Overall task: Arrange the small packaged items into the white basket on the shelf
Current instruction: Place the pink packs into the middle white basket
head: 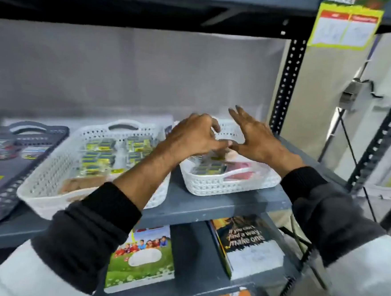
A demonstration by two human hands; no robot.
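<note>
A small white perforated basket (229, 185) sits at the right end of the grey shelf (209, 206). It holds yellow-and-blue small packets (209, 168) and red ones (239, 171). Both hands hover over this basket. My left hand (195, 136) has its fingers curled, thumb stretched toward the right hand; whether it pinches a packet is unclear from the blur. My right hand (257, 138) is spread flat with fingers apart and holds nothing. A larger white basket (56, 172) to the left holds several more yellow-and-blue packets (101, 155).
A dark grey tray (4, 192) with small items lies at the far left. A black perforated shelf upright (287, 85) stands just right of the small basket. Books (245, 241) lie on the shelf below. The upper shelf overhangs closely.
</note>
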